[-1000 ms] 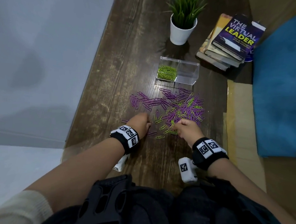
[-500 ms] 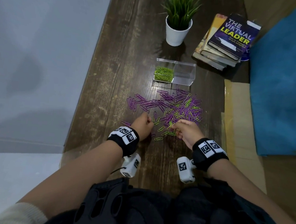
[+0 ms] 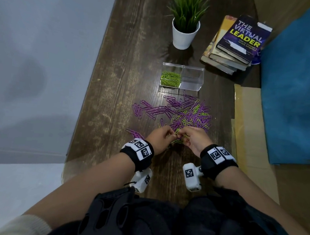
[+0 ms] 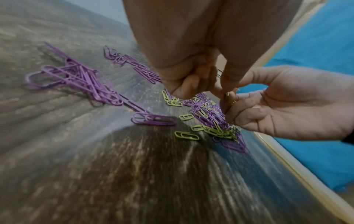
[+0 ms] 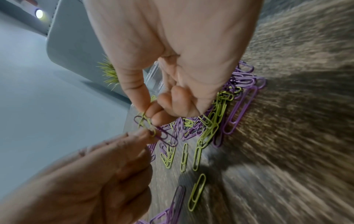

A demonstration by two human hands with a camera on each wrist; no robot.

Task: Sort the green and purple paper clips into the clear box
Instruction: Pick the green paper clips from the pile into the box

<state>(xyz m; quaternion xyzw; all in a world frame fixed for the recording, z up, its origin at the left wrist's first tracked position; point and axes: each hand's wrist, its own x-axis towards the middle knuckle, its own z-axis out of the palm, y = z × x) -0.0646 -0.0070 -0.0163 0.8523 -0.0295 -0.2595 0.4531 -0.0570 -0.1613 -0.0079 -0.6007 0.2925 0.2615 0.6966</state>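
Observation:
A clear box [image 3: 191, 77] stands past the pile; its left compartment holds green clips [image 3: 170, 78], and its right compartment looks empty. A mixed pile of purple and green paper clips [image 3: 185, 114] lies on the dark wooden table [image 3: 115, 96]. My hands meet just above the pile's near edge. My right hand [image 3: 182, 135] pinches a green clip [image 5: 145, 121] between thumb and fingers. A purple clip [image 5: 162, 134] is hooked into the green one, and my left hand [image 3: 171, 135] pinches it where they join. The left wrist view shows both hands' fingertips [image 4: 226, 97] touching over loose clips.
A potted plant [image 3: 185, 33] and a stack of books [image 3: 236, 44] stand behind the box. Cardboard [image 3: 248, 133] and a blue cloth [image 3: 295, 90] lie to the right. A small bunch of purple clips [image 3: 134, 133] sits left of my left hand. The table's left edge [image 3: 86, 101] is close.
My hands were apart at the pile's near edge, picking at clips. They have come together and lifted a linked green and purple clip between them.

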